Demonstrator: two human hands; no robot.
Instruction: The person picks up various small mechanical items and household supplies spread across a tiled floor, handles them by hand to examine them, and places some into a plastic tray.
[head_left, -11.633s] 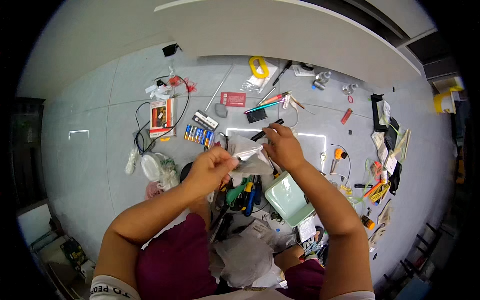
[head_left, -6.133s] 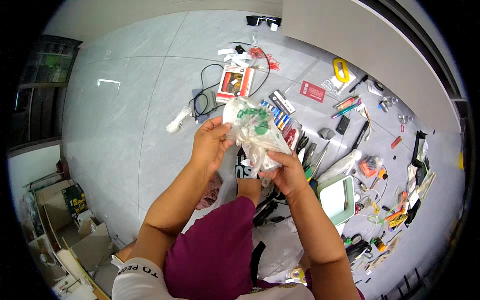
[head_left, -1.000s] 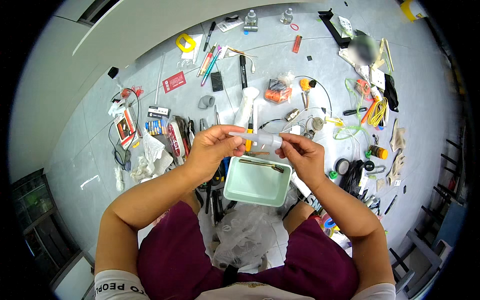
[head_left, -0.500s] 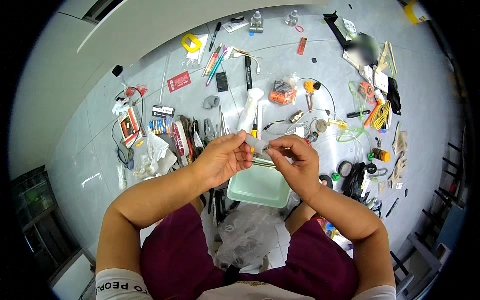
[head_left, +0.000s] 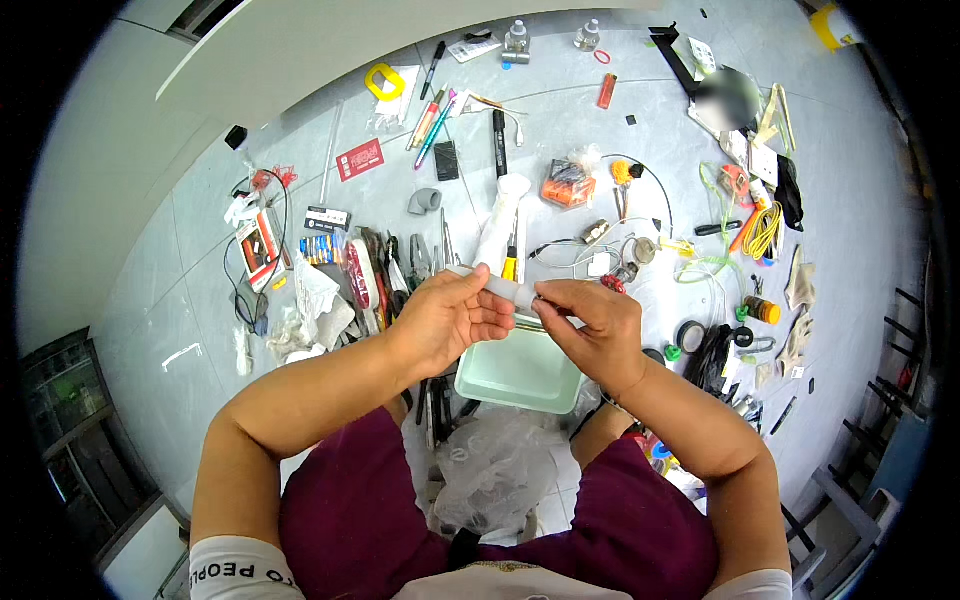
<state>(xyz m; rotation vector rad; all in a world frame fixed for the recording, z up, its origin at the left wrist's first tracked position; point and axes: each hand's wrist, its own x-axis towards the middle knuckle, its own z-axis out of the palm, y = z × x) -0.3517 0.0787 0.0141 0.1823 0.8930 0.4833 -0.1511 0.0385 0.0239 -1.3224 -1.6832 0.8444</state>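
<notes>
since half a second ago both hands have lifted a little off the pale green tray (head_left: pixel 520 372), toward its far edge. the left hand (head_left: pixel 440 322) has fingers and thumb closed round a short whitish tube (head_left: pixel 497 288); the right hand (head_left: pixel 590 325) pinches the tube's near end, fingertips together. the tube sits just beyond the tray's far rim, above it. a loose pinch could let the tube or a small part drop past the tray into the clutter. grey tiled floor (head_left: pixel 160 300) spreads around the tray, strewn with tools, cables and markers; a crumpled clear bag (head_left: pixel 495 470) lies nearer than the tray.
</notes>
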